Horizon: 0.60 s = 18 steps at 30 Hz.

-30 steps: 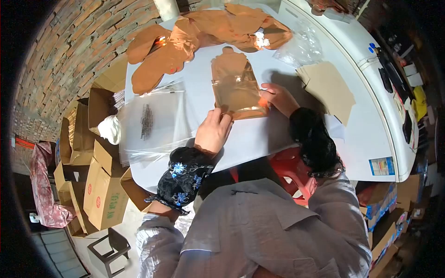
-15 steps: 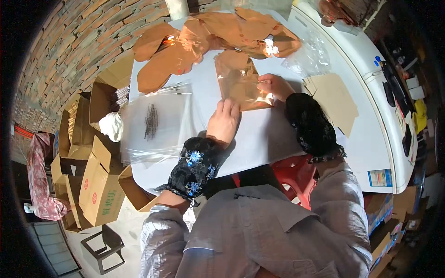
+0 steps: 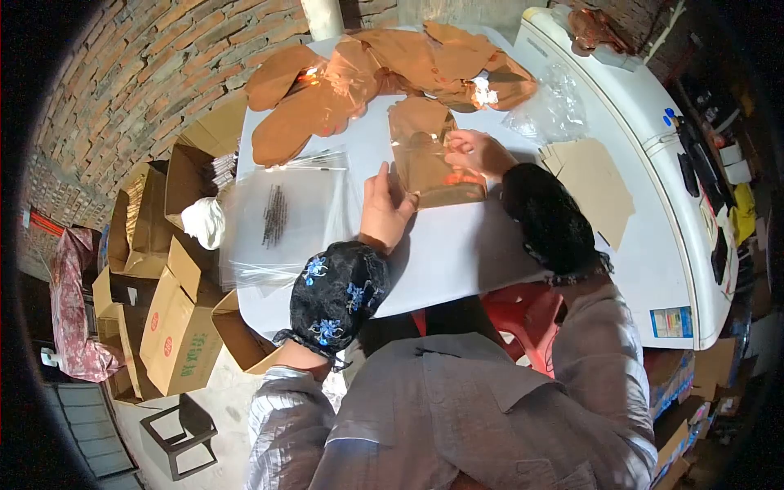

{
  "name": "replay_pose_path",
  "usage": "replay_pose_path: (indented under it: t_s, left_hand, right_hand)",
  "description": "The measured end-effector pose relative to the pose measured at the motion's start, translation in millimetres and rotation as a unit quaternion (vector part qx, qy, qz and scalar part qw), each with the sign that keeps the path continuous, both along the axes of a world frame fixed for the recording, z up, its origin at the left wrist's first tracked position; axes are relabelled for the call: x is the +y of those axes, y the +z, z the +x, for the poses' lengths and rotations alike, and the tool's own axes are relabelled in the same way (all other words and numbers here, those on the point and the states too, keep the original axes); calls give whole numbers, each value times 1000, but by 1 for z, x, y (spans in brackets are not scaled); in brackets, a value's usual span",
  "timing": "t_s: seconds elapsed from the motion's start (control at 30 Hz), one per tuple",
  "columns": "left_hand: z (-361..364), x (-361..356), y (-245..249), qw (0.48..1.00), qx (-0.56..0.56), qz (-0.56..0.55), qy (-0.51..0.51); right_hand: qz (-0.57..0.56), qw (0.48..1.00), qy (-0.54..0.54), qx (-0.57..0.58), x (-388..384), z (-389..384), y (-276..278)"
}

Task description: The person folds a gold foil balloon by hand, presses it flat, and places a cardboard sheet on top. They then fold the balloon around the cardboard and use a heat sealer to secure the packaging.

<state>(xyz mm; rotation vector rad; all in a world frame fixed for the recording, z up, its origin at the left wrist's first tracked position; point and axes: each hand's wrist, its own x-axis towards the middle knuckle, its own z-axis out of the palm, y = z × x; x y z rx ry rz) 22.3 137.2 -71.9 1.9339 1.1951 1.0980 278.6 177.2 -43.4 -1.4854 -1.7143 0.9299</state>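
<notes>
A flat brown piece of hosiery in a clear plastic bag lies on the white table in front of me. My left hand is at the bag's lower left corner, fingers stretched and apart, with the thumb touching the edge. At the upper right edge, my right hand has its fingers curled and pinched on the plastic. To the left lies a stack of clear flat bags with dark printing. Behind the bagged piece spreads a pile of brown hosiery, partly shiny.
Beige card sheets and crumpled clear plastic lie on the right. A white fridge-like cabinet lies along the table's right side. Cardboard boxes stand at the left, near a dark stool. A red stool is under the table.
My left hand has shifted slightly left, and its fingers have lifted off the bag and spread. My right hand stays at the bag's right edge, fingers moved a little. The view has shifted slightly.
</notes>
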Motion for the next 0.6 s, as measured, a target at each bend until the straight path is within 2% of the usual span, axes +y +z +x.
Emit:
replay_pose_path:
  t_s: [0.03,0.1,0.17,0.2,0.3,0.4,0.5,0.53,0.57,0.6]
  left_hand:
    - [1,-3,4,1000,15,24,1]
    - [2,-8,13,999,37,12,-15]
    - [1,-9,11,996,72,59,-10]
    - [1,-9,10,996,72,57,-9]
    - [2,-10,7,996,70,60,-9]
    - [3,-10,3,997,52,63,-11]
    - [3,-10,3,999,-5,37,-13]
    - [2,-9,1,999,-32,34,-12]
    - [2,-9,1,998,-58,32,-11]
    - [-2,-10,2,992,-119,-25,-31]
  right_hand:
    - [37,998,33,-42,13,-1,1]
    - [23,991,43,-127,33,-4,2]
    - [28,972,52,-228,45,-14,9]
    - [8,986,36,-160,51,-16,3]
    - [-83,993,80,27,70,-9,-19]
    - [-93,991,51,-83,59,-17,7]
    - [-48,998,45,-20,36,-21,29]
    - [-25,998,50,42,35,-17,19]
    - [3,999,45,18,21,-25,34]
    - [31,999,40,-5,1,-30,49]
